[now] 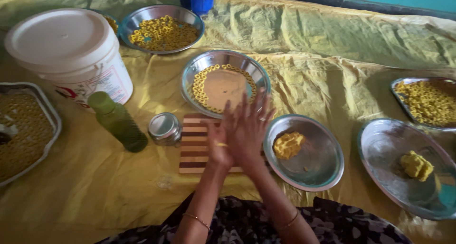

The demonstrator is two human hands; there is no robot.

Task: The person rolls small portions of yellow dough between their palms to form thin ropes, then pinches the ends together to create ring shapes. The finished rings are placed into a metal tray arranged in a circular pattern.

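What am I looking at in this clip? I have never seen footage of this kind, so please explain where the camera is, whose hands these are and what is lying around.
One camera, worn on a person's head, looks down at that person's own bare hands. The left hand and right hand are pressed palm to palm above a striped wooden board, with a bit of yellow dough showing between them. Everything sits on a yellow sheet. Ahead is a steel plate with small dough rings laid around its rim. To the right, a steel dish holds a dough lump. On the left stand a green bottle, a small steel tin and a white lidded bucket.
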